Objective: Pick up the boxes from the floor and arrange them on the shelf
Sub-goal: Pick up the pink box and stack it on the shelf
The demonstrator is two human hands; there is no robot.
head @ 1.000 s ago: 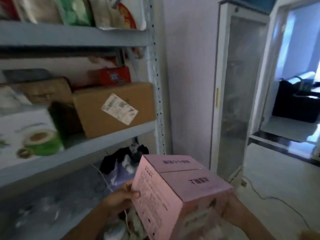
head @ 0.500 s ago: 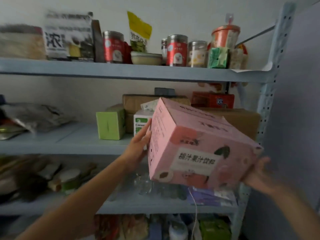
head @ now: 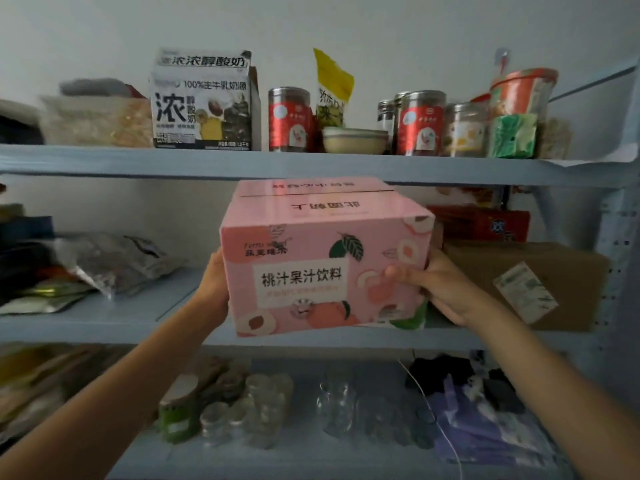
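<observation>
A pink juice-drink box (head: 311, 244) is held upright and level in front of the middle shelf (head: 121, 317), with its lower front edge at the shelf's lip. I cannot tell whether it rests on the board. My left hand (head: 214, 289) presses flat against the box's left side, fingers hidden behind it. My right hand (head: 440, 289) grips the right side, thumb curled onto the printed front. The box top comes close under the upper shelf (head: 207, 164).
A brown carton (head: 485, 271) with a red box (head: 485, 223) on it stands right of the pink box. Foil bags (head: 114, 261) lie at the left. A milk carton (head: 204, 102), tins and a bowl fill the upper shelf. Jars (head: 249, 410) crowd the lower shelf.
The pink box has been lifted from waist height, turned from tilted to level, and brought up to the middle shelf. My view swung left from the doorway onto the shelves.
</observation>
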